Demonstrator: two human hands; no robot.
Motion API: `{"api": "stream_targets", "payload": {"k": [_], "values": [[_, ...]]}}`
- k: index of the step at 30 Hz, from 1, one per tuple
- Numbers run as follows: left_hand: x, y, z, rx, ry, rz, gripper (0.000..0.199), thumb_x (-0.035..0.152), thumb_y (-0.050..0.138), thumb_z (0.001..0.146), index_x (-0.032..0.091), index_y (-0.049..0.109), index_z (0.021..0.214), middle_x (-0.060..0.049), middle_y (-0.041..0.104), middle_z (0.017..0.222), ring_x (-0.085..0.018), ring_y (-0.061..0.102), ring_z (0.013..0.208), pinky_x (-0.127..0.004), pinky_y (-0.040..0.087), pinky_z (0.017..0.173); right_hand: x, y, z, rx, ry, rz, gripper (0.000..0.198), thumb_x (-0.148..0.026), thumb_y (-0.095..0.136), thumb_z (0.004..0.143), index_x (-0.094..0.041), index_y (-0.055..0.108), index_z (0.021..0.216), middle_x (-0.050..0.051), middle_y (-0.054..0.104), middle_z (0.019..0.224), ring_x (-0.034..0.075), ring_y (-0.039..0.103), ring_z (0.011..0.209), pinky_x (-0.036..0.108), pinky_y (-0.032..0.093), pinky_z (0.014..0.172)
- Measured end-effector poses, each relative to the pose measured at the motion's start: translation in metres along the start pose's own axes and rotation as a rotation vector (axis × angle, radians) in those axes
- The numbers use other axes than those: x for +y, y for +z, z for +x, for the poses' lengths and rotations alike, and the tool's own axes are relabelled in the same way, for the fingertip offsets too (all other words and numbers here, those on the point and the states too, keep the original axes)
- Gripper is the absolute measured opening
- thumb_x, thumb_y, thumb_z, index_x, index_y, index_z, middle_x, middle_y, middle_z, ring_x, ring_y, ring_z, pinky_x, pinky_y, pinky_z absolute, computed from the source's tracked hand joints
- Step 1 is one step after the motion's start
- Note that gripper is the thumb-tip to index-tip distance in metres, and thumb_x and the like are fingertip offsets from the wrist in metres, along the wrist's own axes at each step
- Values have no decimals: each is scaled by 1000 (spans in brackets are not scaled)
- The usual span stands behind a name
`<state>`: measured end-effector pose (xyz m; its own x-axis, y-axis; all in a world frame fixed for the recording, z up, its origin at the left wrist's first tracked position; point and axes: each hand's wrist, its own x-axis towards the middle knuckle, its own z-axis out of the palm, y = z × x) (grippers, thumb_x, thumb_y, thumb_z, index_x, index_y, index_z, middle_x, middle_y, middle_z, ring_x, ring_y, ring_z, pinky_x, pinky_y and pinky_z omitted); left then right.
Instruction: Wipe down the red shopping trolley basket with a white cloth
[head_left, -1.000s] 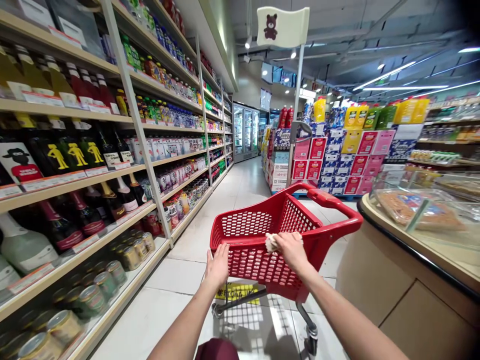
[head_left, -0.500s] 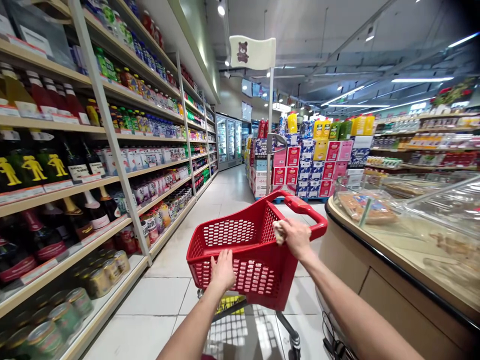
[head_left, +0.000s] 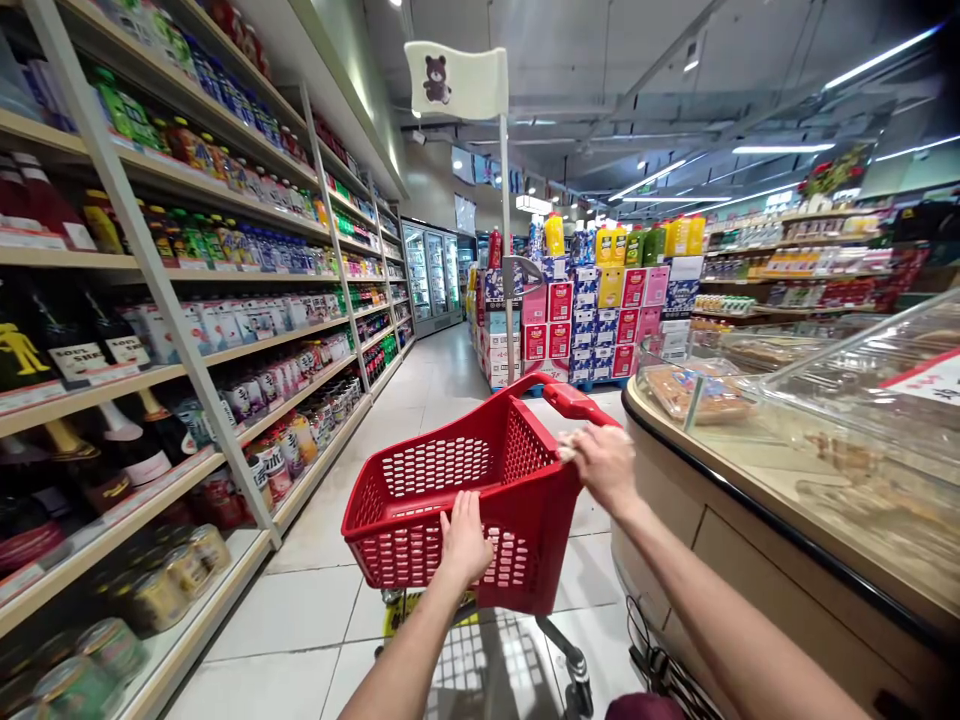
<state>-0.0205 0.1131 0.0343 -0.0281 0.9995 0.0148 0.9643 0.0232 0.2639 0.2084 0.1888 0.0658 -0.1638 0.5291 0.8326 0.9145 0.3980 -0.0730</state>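
Note:
A red plastic shopping cart (head_left: 517,560) stands sideways in front of me, with no goods visible in its basket. My left hand (head_left: 465,540) grips the near rim of the basket, its fingers over the edge. In my right hand (head_left: 609,465) is a crumpled whitish cloth (head_left: 574,442), pinched by the fingers at the near end of the red handle (head_left: 574,402). The hand covers that end of the handle and part of the cloth. From the cart rises a pole with a cream flag (head_left: 461,80) showing a brown bear.
Tall drink shelves (head_left: 240,340) line the left side. On the right curves a display counter (head_left: 720,490) with clear covers, close to my right arm. Cables (head_left: 649,650) lie at its foot. Stacked drink boxes (head_left: 547,325) stand ahead, with glass-door coolers (head_left: 435,270) farther back.
The cart and surroundings have shifted left in view. My right hand has moved with the cloth toward the near end of the handle. My left hand stays on the basket rim.

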Motion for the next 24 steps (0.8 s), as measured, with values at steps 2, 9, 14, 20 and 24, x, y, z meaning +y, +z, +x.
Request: {"api": "stream_targets", "payload": {"k": [2, 9, 14, 20, 24], "values": [[1, 2, -2, 14, -8, -28, 78, 14, 42, 59, 9, 21, 134, -9, 20, 144, -20, 11, 133, -45, 7, 108, 7, -5, 2, 26, 40, -20, 22, -20, 41, 80, -16, 62, 82, 12, 57, 101, 23, 46, 95, 41, 30, 86], [-1, 11, -20, 38, 49, 55, 79, 16, 41, 61, 9, 16, 136, -8, 16, 145, -20, 6, 133, -45, 6, 107, -21, -9, -25, -64, -124, 6, 20, -26, 44, 82, -24, 64, 85, 4, 58, 112, 21, 42, 110, 40, 24, 96], [12, 10, -39, -9, 103, 90, 84, 18, 43, 60, 9, 9, 137, -7, 5, 146, -22, -1, 133, -49, 4, 106, 1, -32, -35, 44, 53, -47, 29, -26, 38, 84, -16, 64, 83, 13, 57, 111, 25, 42, 110, 44, 26, 95], [0, -1, -52, -42, 38, 67, 84, 16, 43, 59, 11, 11, 137, -8, 5, 146, -22, 2, 133, -47, 5, 107, -26, -37, -65, -93, -163, -1, 27, -26, 39, 85, -23, 63, 97, 6, 56, 117, 22, 43, 113, 43, 26, 98], [-24, 4, -52, 3, -35, 88, 81, 14, 41, 61, 5, 13, 136, -12, 7, 146, -23, 1, 133, -48, 3, 106, -38, -27, -78, -54, -80, -71, 33, -21, 37, 84, -16, 59, 108, 12, 49, 125, 26, 35, 121, 47, 24, 99]]}}
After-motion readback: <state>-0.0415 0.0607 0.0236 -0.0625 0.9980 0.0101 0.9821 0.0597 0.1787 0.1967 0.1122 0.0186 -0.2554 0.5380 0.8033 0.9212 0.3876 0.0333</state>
